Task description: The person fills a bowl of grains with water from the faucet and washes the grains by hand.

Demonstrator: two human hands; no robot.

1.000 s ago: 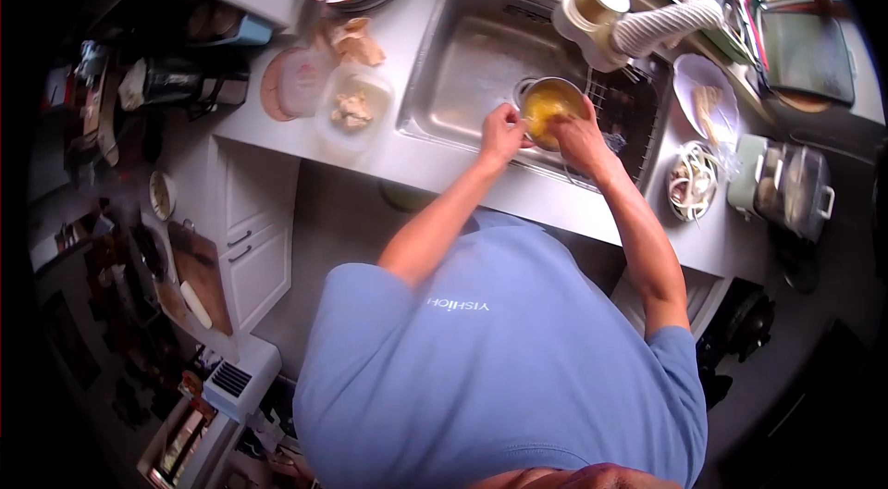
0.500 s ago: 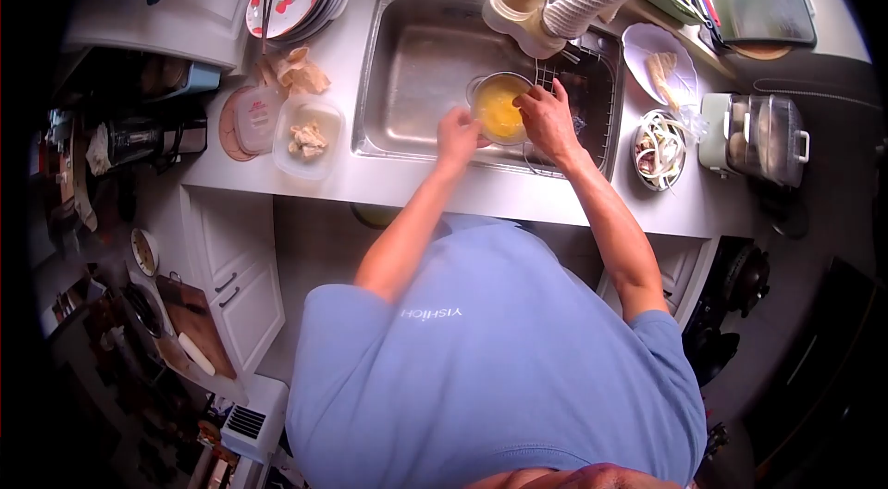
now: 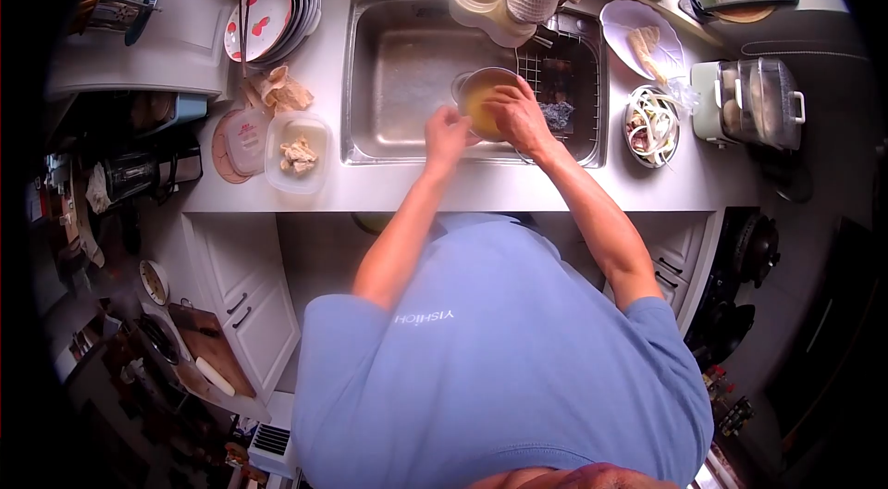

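Observation:
A round metal bowl (image 3: 492, 77) with yellow contents, blurred by motion, is over the sink's front edge, tilted slightly. My left hand (image 3: 446, 137) is closed on the bowl's left rim, its fingers pinched near the edge. My right hand (image 3: 523, 122) reaches over the bowl from the right, its fingers bent together above the yellow contents and partly smeared. Whatever those fingers hold is hidden from me.
Around the metal sink (image 3: 393, 73) are a white faucet (image 3: 495, 3), a wire rack (image 3: 583, 91), stacked plates (image 3: 264, 22) with chopsticks and a plastic container (image 3: 296, 176) of pale pieces. Rightward stand a bowl of sliced white strips (image 3: 653, 126), a leaf-shaped plate (image 3: 622, 26) and a steamer (image 3: 749, 105).
My head view has shifted, so the counter and sink appear further left. The bowl looks more tilted, and my right fingers lie further across its yellow contents.

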